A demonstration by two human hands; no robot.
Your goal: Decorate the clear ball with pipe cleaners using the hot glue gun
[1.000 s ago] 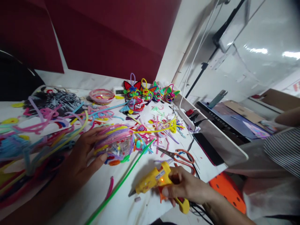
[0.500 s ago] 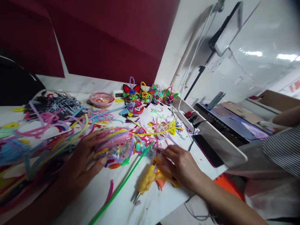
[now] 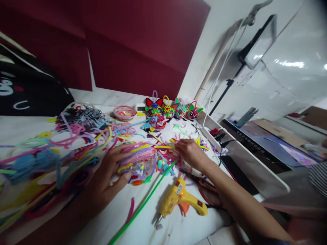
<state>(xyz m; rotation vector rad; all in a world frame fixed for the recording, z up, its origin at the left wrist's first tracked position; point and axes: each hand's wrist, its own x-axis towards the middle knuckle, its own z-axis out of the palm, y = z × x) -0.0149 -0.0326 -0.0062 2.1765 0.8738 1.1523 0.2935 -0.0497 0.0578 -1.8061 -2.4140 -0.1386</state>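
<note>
My left hand (image 3: 112, 173) is curled round the left end of a clear plastic container (image 3: 143, 168), thumb at its front and fingers over the top. Pink, purple and yellow pipe cleaners lie across that container, and small bits show through its side. My right hand (image 3: 190, 153) has its fingers pinched together on a yellow pipe cleaner (image 3: 166, 147); its fingertips are partly hidden. Below that wrist lie red-handled scissors (image 3: 206, 190), partly covered by the forearm. A yellow hot glue gun (image 3: 176, 199) with a lit orange light rests nearer me, beside a long green pipe cleaner (image 3: 145, 200).
Loose pipe cleaners (image 3: 74, 136) heap up on the left. Behind stand several colourful animal-head ornaments (image 3: 154, 110) and a pink round bowl (image 3: 124, 113). Right of the table edge are a power strip (image 3: 216, 132), a black phone-like slab (image 3: 238, 173) and a co-worker's striped sleeve (image 3: 318, 180).
My right hand has moved up and away from beside the glue gun to the yellow pipe cleaner. The scissors now show on the table. The view has shifted left; my left hand keeps its hold.
</note>
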